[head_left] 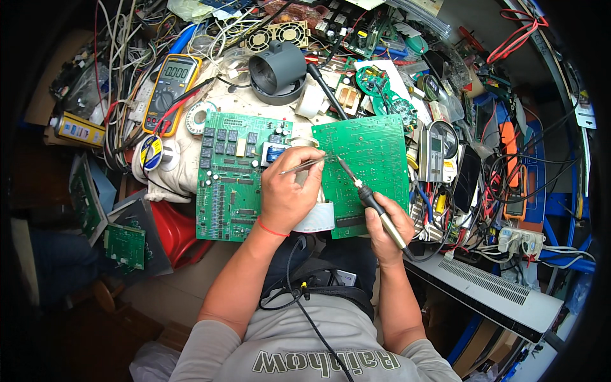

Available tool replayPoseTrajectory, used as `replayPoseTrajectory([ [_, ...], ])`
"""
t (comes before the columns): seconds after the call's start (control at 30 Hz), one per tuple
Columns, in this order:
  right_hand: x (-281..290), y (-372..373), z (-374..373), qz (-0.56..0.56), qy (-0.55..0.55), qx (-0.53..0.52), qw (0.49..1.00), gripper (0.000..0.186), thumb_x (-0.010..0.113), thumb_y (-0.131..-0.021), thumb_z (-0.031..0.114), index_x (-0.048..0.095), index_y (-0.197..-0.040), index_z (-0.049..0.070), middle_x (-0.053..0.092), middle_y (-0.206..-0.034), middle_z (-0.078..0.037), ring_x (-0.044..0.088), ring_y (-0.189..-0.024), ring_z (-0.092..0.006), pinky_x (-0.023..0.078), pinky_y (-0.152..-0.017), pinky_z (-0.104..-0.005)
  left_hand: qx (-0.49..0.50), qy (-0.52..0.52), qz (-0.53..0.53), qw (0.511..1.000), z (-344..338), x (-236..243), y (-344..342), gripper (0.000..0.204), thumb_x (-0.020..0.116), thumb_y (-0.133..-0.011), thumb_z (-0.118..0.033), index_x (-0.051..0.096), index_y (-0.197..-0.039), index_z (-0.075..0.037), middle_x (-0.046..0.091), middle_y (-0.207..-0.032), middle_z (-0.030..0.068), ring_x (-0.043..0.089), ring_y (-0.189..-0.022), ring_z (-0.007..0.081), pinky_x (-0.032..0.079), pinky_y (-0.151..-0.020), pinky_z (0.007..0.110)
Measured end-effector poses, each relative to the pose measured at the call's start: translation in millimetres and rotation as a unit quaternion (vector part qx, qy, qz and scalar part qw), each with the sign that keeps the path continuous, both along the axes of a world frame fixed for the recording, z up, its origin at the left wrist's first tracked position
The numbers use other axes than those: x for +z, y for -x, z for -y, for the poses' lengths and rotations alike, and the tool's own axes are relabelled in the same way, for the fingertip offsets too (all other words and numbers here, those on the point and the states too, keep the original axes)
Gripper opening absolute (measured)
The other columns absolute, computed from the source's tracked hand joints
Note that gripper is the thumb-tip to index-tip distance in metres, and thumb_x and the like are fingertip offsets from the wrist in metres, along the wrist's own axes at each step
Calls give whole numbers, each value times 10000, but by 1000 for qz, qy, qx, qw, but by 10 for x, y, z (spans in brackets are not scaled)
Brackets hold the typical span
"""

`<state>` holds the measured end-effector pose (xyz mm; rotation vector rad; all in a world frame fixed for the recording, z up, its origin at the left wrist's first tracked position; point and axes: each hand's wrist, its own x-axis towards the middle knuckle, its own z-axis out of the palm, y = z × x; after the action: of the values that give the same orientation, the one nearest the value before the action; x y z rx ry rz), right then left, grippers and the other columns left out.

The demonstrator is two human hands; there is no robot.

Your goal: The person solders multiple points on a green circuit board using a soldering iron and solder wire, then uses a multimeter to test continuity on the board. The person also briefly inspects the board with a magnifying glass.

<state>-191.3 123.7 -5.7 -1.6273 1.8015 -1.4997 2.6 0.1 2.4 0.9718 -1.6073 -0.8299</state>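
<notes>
Cluttered table point(234, 105) carries the solder-side-up green board point(375, 172). Soldering iron point(367, 196) points at this board, its handle gripped in the right hand point(384, 246). Left hand point(284, 194) pinches metal tweezers point(300, 167), tips over the board's left edge. Component board point(219, 184) lies adjacent on the left; yellow multimeter point(170, 92) lies farther left.

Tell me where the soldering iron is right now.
In the head view, the soldering iron is just right of centre, in the right hand, its tip over the right-hand green board, near the tweezers.
</notes>
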Motion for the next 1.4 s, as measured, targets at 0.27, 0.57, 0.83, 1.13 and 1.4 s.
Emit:
replayPoseTrajectory([
  [0.27,21,-11,-24,109,-20,2,994,310,810,-917,44,732,-1194,-69,801,-1005,-177,783,-896,-215,609,-807,-309,6,20,25,999,0,20,12,165,760,-885,26,724,-1039,-24,765,-1011,132,771,-888,285,608,-783,360],
  [0.57,181,165,-2,471,27,-11,882,373,641,-1070,200,633,-1291,-101,770,-965,-197,761,-811,-267,631,-773,-362,4,-7,18,1000,-16,50,6,135,762,-899,41,746,-1029,5,788,-1019,125,785,-927,244,610,-829,337],
  [0.83,625,659,338,334,97,-87,934,391,628,-1084,232,628,-1318,-81,756,-1029,-167,742,-887,-238,603,-841,-362,9,-10,20,1000,-13,23,-1,183,772,-868,44,729,-1035,-17,772,-1005,136,770,-891,287,601,-801,366],
  [1.13,793,1804,1880,-31,1,-215,976,472,693,-1026,383,710,-1366,56,765,-1175,-173,731,-1053,-230,547,-977,-359,-8,-29,10,1000,-16,21,-12,179,760,-865,58,690,-1018,-3,771,-1036,145,766,-941,291,605,-845,376],
  [1.4,548,2302,2405,-230,-28,-195,953,474,645,-1040,419,695,-1396,110,707,-1350,-194,657,-1278,-388,495,-1088,-427,-7,-27,18,999,-19,65,-4,184,761,-856,58,690,-1013,-7,772,-1035,150,763,-932,293,607,-838,375],
])
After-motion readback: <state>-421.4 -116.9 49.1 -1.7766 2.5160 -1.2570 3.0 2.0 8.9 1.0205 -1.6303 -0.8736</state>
